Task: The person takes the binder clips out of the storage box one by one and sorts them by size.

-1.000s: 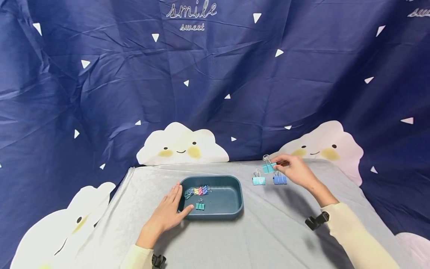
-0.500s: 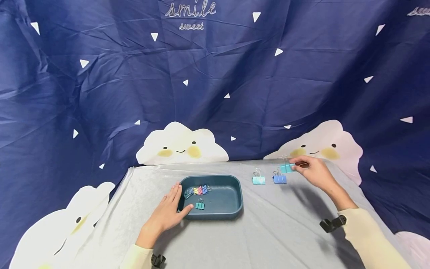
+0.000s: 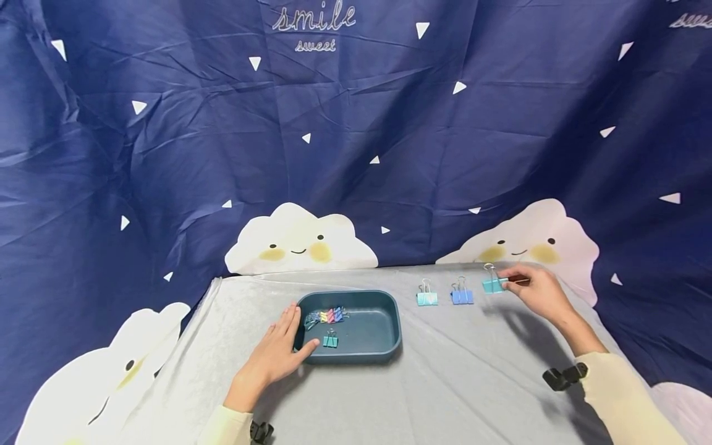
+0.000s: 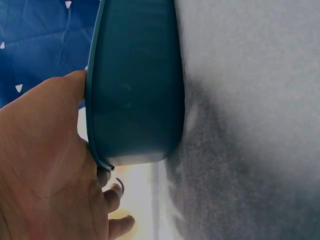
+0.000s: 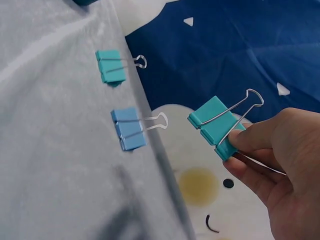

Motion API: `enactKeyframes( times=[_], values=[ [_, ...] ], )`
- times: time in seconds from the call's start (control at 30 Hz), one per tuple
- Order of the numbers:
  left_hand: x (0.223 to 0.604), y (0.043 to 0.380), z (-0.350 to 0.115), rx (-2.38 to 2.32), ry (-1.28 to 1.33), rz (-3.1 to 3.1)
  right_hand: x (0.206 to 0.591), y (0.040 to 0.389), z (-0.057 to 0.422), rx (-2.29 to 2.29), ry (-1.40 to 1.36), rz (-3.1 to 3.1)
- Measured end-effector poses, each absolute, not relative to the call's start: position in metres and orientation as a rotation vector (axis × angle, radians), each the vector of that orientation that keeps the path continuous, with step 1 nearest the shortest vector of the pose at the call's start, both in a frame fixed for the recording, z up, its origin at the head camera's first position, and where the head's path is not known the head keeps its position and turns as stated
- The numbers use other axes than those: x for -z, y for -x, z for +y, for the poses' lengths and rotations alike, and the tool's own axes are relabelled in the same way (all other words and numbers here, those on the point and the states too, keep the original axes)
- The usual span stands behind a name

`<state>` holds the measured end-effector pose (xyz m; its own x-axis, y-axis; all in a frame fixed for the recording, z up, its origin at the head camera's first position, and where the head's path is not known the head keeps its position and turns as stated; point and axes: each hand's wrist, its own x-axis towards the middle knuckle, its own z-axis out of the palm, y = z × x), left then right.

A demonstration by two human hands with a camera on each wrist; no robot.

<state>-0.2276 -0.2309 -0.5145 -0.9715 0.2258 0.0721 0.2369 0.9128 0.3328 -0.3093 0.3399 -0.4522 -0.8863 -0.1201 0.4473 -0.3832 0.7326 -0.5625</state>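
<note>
Between thumb and fingers, my right hand [image 3: 536, 292] pinches a teal binder clip [image 5: 218, 126] by one end, its wire handles pointing away from the table. To its left on the cloth stand a blue binder clip [image 3: 462, 297] and another teal binder clip [image 3: 427, 299], side by side. My left hand [image 3: 278, 347] rests with extended fingers on the left rim of a dark teal bin [image 4: 137, 85]. Inside that bin lie a small teal binder clip [image 3: 330, 341] and a row of several small coloured clips [image 3: 328, 316].
A grey cloth [image 3: 445, 389] covers the table. Behind it hangs a navy curtain [image 3: 356, 123] with white triangles and smiling clouds, meeting the table's back edge close behind the large clips.
My right hand has carried the teal binder clip rightward, past the blue one, and a little lower. The left hand and the bin have stayed put.
</note>
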Motion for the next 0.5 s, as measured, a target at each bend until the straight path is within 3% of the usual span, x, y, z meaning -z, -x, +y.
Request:
enactKeyframes(
  times=[0.5],
  values=[
    [0.515, 0.228, -0.230, 0.556, 0.368, -3.038, 0.488, 0.323, 0.357, -0.914, -0.248, -2.603]
  ],
)
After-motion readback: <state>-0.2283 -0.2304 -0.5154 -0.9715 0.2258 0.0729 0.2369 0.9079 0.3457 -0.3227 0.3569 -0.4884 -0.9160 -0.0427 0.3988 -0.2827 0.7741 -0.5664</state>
